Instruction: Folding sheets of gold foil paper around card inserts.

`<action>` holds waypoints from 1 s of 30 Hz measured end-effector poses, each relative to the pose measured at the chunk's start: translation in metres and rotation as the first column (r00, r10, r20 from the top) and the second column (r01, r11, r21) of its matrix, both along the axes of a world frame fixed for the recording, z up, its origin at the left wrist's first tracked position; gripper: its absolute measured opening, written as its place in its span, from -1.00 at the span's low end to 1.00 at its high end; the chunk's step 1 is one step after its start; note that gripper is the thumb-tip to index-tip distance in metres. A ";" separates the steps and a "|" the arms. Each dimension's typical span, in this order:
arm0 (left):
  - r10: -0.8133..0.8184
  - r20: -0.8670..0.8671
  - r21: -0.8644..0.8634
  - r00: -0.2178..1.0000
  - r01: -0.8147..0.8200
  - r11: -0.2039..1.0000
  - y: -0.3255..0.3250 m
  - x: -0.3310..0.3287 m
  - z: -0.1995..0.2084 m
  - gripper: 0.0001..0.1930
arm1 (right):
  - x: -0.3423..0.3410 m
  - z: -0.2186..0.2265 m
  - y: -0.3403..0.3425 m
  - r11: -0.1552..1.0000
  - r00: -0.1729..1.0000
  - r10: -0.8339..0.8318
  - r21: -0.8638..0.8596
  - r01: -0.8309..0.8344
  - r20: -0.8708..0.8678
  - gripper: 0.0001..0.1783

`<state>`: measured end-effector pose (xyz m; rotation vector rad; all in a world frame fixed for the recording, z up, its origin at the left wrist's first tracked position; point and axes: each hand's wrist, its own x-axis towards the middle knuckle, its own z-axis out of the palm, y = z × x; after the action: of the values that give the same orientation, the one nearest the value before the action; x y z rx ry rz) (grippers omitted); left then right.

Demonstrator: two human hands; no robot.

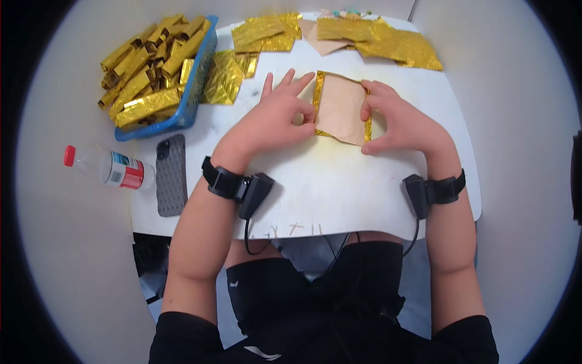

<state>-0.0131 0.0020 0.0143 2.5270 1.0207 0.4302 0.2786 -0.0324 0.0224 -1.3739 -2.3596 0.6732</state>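
Observation:
A rectangular sheet of gold foil paper (341,108) lies plain tan side up on the white table, with narrow gold strips folded over along its left and right edges. At the left strip, my left hand (276,115) has thumb and index finger pinched together at the lower corner, while its other fingers fan out. My right hand (397,118) is curved round the right edge, fingertips at the upper corner and thumb at the lower one, with a gap between them. Both hands touch the sheet.
A blue basket (197,91) heaped with folded gold paper pieces (151,67) stands at the far left. Gold sheets (267,33) lie along the back, more sheets (397,45) to their right. A dark phone (171,176) and a red-capped bottle (124,170) lie at left. White walls flank the table.

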 end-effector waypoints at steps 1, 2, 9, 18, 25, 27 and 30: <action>0.032 -0.009 0.062 0.999 -0.031 0.998 0.001 0.000 -0.002 -0.85 | -0.001 -0.002 -0.001 0.998 0.999 -0.033 0.046 0.034 -0.022 -0.57; 0.060 -0.010 0.123 0.998 -0.058 0.991 0.004 0.001 -0.007 -0.85 | -0.001 -0.005 0.000 0.993 0.997 -0.068 0.092 0.071 -0.041 -0.59; 0.077 0.072 0.205 0.994 -0.090 0.975 0.002 0.000 -0.003 -0.85 | -0.002 -0.006 0.008 0.986 0.987 -0.055 0.148 0.078 -0.151 -0.70; 0.008 0.088 0.074 0.996 -0.015 0.997 0.004 0.002 0.008 -0.81 | -0.005 -0.009 0.015 0.984 0.977 -0.121 0.110 0.142 -0.177 -0.76; 0.026 0.194 0.135 0.981 -0.053 0.989 0.008 0.003 -0.002 -0.89 | -0.001 -0.003 0.015 0.987 0.980 -0.048 0.141 0.076 -0.194 -0.70; 0.071 0.235 0.087 0.969 -0.094 0.992 0.008 0.006 -0.003 -0.89 | 0.000 -0.003 0.013 0.985 0.972 -0.061 0.144 0.096 -0.227 -0.65; 0.146 0.306 -0.032 0.941 -0.143 0.989 0.007 0.006 -0.001 -0.88 | -0.004 0.002 0.011 0.979 0.963 -0.134 0.120 0.165 -0.234 -0.59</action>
<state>-0.0070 0.0095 0.0134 2.2872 1.0823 0.8313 0.2742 -0.0218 0.0249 -1.3245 -2.0615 0.5771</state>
